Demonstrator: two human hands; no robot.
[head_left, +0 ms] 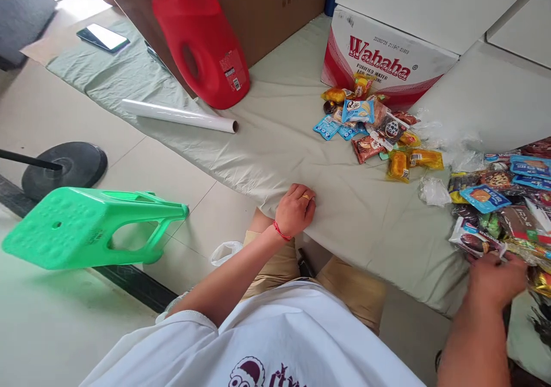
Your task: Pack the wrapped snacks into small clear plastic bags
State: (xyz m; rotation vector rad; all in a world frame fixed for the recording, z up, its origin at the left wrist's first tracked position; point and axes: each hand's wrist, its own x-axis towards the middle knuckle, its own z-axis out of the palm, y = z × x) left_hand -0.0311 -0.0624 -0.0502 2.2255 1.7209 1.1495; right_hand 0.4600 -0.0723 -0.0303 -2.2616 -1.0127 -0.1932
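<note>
My left hand (295,209) rests at the near edge of the cloth-covered table (344,215), fingers curled into a loose fist, with nothing visible in it. Over at the far right, my right hand (497,281) has its fingers closed at the near end of a white and brown wrapped snack (473,237). Its fingertips are partly hidden by the wrapper. That snack lies at the edge of a heap of mixed packets, among them a blue snack packet (485,197). A second, smaller pile holds yellow-wrapped cakes (398,165) and a light-blue packet (358,111).
Behind the smaller pile stands a Wahaha carton (383,60). Crumpled clear plastic (434,190) lies between the piles. Toward the left are a red jug (206,42), a white film roll (181,116) and a phone (103,37). A green stool (86,226) lies on its side on the floor.
</note>
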